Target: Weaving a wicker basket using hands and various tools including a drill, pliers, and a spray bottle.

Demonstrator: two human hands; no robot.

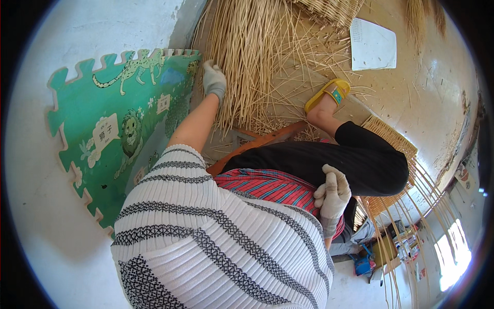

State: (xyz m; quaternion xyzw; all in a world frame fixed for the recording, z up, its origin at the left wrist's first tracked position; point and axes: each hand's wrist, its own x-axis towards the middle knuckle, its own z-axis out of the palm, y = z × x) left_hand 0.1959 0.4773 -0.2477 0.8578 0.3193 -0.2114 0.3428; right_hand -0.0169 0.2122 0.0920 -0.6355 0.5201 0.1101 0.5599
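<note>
My left hand (214,81), in a pale work glove, reaches forward to the left edge of a large heap of straw-coloured stalks (247,62). Its fingers are bent and point away from me; what they hold, if anything, is hidden. Over my lap, beside the red striped cloth (267,183), is my right hand (333,193), also gloved. Its fingers are half curled with a gap to the thumb, and nothing shows in them. To the right of my knee stands a woven wicker piece (388,135), with long loose stakes (429,193) sticking out from it.
A green foam mat with animal pictures (110,129) leans along the wall at left. Another woven piece (334,11) lies at the far side, near a white sheet (373,45). A wooden bar (270,138) crosses before my lap. My foot wears a yellow slipper (329,92).
</note>
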